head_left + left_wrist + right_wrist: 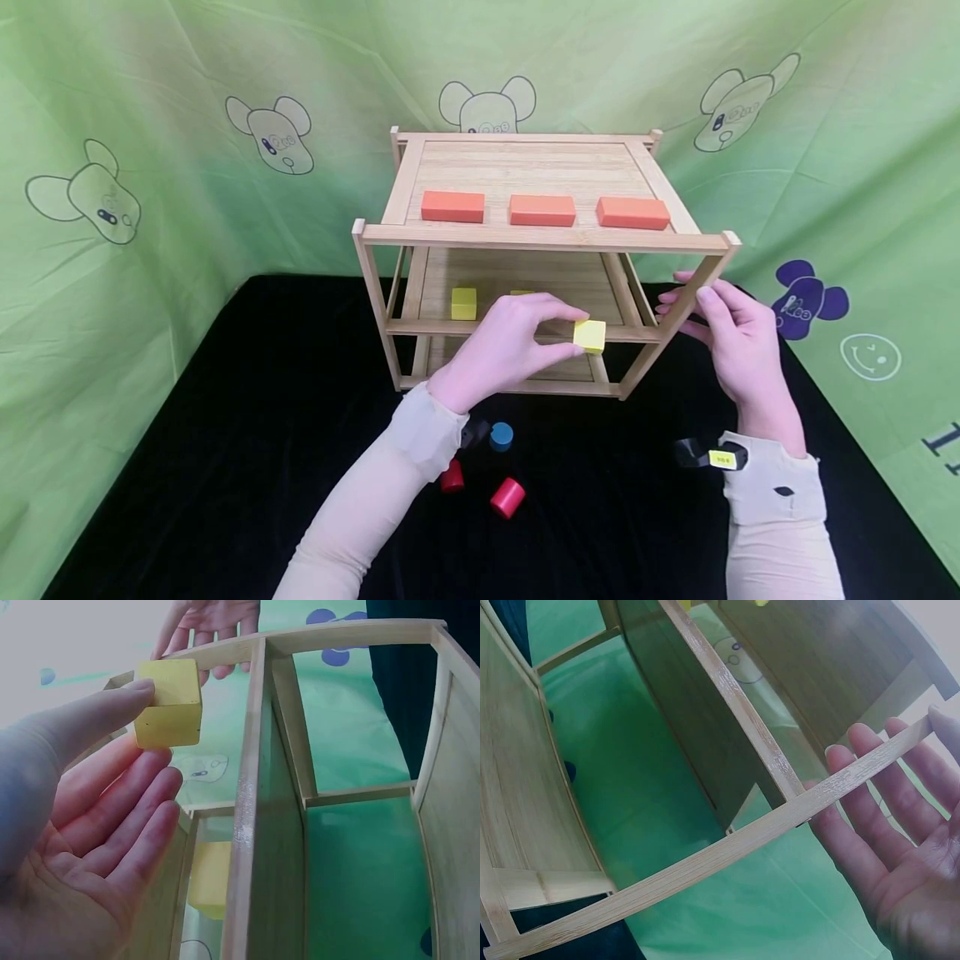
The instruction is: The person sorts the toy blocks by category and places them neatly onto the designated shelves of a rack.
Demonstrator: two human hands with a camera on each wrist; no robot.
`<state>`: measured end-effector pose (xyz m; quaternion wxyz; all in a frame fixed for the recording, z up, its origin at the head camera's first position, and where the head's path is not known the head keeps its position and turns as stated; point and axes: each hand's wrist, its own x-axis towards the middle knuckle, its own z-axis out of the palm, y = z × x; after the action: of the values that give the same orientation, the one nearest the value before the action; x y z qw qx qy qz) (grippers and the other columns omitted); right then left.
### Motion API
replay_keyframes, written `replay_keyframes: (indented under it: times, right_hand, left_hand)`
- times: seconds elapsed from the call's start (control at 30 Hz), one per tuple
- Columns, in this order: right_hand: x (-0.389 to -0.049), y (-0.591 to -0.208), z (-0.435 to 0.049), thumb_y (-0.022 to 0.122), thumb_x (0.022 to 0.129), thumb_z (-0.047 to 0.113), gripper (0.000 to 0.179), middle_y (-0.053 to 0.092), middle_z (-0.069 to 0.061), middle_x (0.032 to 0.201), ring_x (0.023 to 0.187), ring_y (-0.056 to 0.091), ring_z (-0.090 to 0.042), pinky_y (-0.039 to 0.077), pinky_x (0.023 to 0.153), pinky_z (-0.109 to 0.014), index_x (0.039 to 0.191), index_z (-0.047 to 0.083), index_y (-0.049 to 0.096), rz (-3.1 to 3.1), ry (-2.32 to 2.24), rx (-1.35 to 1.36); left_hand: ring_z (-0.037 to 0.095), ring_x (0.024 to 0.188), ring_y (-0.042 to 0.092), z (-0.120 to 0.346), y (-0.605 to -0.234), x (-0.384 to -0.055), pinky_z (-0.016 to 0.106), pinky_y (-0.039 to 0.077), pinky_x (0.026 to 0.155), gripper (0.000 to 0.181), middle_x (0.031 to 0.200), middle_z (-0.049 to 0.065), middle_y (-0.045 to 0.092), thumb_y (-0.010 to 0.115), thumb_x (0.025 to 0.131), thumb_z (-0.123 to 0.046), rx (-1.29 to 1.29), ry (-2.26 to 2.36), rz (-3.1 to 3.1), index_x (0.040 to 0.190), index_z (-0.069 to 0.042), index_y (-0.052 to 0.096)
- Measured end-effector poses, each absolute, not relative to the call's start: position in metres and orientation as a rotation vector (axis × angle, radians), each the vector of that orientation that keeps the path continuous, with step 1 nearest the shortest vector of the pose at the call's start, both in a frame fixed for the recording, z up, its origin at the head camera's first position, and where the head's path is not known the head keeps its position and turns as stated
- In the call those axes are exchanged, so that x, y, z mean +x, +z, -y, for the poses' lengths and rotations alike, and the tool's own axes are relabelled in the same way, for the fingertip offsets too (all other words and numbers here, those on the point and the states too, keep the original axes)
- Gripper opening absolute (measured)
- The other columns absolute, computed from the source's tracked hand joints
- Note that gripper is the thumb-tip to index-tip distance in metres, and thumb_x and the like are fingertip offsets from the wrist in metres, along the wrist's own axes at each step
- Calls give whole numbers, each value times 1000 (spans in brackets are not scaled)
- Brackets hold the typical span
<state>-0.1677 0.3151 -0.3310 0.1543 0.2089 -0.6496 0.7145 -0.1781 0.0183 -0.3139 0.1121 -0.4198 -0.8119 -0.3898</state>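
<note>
My left hand (504,342) pinches a yellow cube (589,337) between thumb and fingertips, in front of the right part of the wooden shelf's (525,240) middle tier. In the left wrist view the thumb lies on one face of the cube (171,705), fingers beneath it. My right hand (738,337) holds the shelf's right front post (678,310); in the right wrist view its thumb is at the front of the post (855,769) and the fingers pass behind. Another yellow cube (463,304) stands on the middle tier at left; a further yellow block (522,292) is mostly hidden behind my left hand.
Three orange blocks (542,211) lie in a row along the top tier's front. On the black cloth (300,467) before the shelf are a blue round piece (501,437) and two red cylinders (507,497), one partly behind my left sleeve. A green printed curtain (180,208) surrounds it all.
</note>
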Motion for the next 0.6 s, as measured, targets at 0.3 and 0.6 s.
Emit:
replay_keyframes:
  times: [0.3, 0.6]
  right_hand:
    - [-168, -331, -315, 49, 108, 6, 33, 74, -16, 102, 97, 72, -25, 59, 84, -30, 130, -17, 57, 1857, 2050, 599]
    - [-167, -330, -315, 49, 108, 8, 35, 74, -15, 102, 98, 72, -24, 58, 84, -30, 131, -18, 55, 1865, 2050, 590]
  left_hand:
    - [9, 110, 66, -24, -306, -183, 13, 43, 96, 34, 116, 0, 73, 82, 89, -21, -1196, -1128, 2413, 120, -8, 75]
    - [2, 65, 55, -29, -299, -191, 12, 45, 79, 35, 119, 0, 73, 80, 92, -25, -1112, -1100, 2499, 122, -10, 75]
